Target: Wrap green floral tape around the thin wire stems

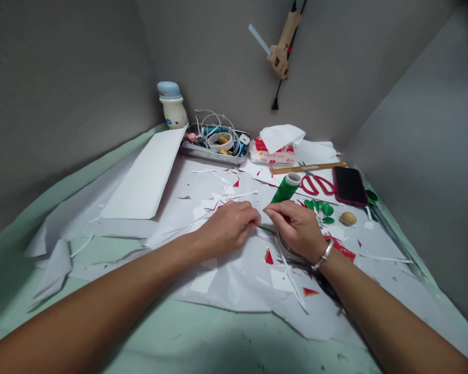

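- Spool [285, 188]: green, white core end.
- Scissors [317, 184]: red handles.
- Phone case [350, 186]: dark red, black screen.
- Leaf cut-outs [317, 208]: green.
- Paper scraps [269, 257]: white, some red.
- Bottle [173, 110]: cream, small coloured print, pale blue cap.
- Table covering [179, 332]: mint green.

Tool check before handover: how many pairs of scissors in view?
1: the red-handled scissors lie between the green roll and the phone, just below the wooden ruler. Others could be hidden under the paper scraps.
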`<state>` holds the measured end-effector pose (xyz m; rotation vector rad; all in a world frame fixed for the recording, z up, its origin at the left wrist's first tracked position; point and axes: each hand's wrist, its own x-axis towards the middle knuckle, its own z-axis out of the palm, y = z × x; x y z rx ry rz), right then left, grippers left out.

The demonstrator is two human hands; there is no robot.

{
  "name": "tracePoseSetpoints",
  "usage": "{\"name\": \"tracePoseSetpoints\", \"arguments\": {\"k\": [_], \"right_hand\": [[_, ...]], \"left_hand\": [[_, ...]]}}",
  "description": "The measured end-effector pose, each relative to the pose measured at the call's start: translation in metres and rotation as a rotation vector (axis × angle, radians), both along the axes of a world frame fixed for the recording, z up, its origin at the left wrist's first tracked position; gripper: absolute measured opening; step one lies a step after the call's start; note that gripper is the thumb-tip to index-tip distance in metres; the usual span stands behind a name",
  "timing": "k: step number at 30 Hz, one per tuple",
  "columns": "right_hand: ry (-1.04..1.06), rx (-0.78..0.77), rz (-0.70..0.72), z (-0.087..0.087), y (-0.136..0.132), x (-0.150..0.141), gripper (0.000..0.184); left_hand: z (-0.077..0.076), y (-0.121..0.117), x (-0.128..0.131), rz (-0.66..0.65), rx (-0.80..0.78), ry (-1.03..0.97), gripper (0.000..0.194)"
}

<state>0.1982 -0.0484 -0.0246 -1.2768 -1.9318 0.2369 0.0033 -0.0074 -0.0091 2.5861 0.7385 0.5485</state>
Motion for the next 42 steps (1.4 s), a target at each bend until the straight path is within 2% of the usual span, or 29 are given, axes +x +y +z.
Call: {"name": "tracePoseSetpoints", "arguments": {"k": [3,6,8,11,14,17,20,22,24,26,29,31,34,37,39,42], "right_hand": [[0.053,-0.12,-0.002,-0.005,0.006,0.003,0.022],[-0.072,-0.14,0.08,-0.007,0.004,0.001,0.019],[-0.202,-0.107,0.153,-0.006,-0.001,-0.003,0.018],[-0.335,-0.028,0.223,-0.001,-0.01,-0.009,0.019],[-0.309,0.069,0.202,0.003,-0.013,-0.01,0.02],[-0.16,0.079,0.104,0.002,-0.008,-0.005,0.02],[-0.006,-0.005,0.003,-0.001,0.001,0.002,0.02],[0.045,-0.092,-0.005,-0.004,0.005,0.005,0.02],[0.016,-0.155,0.038,-0.006,0.006,0.005,0.02],[-0.08,-0.152,0.092,-0.006,0.004,0.003,0.019],[-0.257,-0.084,0.166,-0.003,-0.005,-0.003,0.018],[-0.326,-0.025,0.215,0.0,-0.01,-0.007,0.019],[-0.252,0.059,0.206,0.002,-0.012,-0.008,0.02],[-0.082,0.062,0.1,0.001,-0.006,-0.003,0.019],[0.001,0.021,0.04,-0.001,-0.001,0.001,0.019],[0.07,-0.087,0.029,-0.006,0.005,0.005,0.019]], "left_hand": [[0.007,-0.002,0.0,0.011,-0.138,-0.1,0.016],[0.011,-0.002,-0.001,0.104,-0.223,-0.216,0.015],[0.011,0.0,-0.002,0.182,-0.21,-0.249,0.014],[0.005,0.002,-0.002,0.256,-0.097,-0.177,0.015],[-0.001,0.003,-0.002,0.208,0.04,-0.036,0.016],[-0.004,0.003,-0.001,0.119,0.086,0.047,0.018],[-0.001,0.001,-0.001,0.025,0.01,0.002,0.019],[0.004,0.0,-0.001,-0.017,-0.098,-0.074,0.018],[0.009,-0.001,-0.001,0.023,-0.21,-0.164,0.016],[0.011,-0.001,-0.001,0.088,-0.256,-0.242,0.014],[0.01,0.001,-0.002,0.216,-0.222,-0.27,0.014],[0.005,0.002,-0.002,0.262,-0.139,-0.206,0.014],[-0.001,0.002,-0.002,0.206,0.007,-0.052,0.015],[-0.003,0.001,-0.001,0.079,0.082,0.04,0.019],[0.0,0.0,-0.001,0.003,0.061,0.039,0.019],[0.006,-0.002,-0.001,-0.053,-0.089,-0.062,0.016]]}}
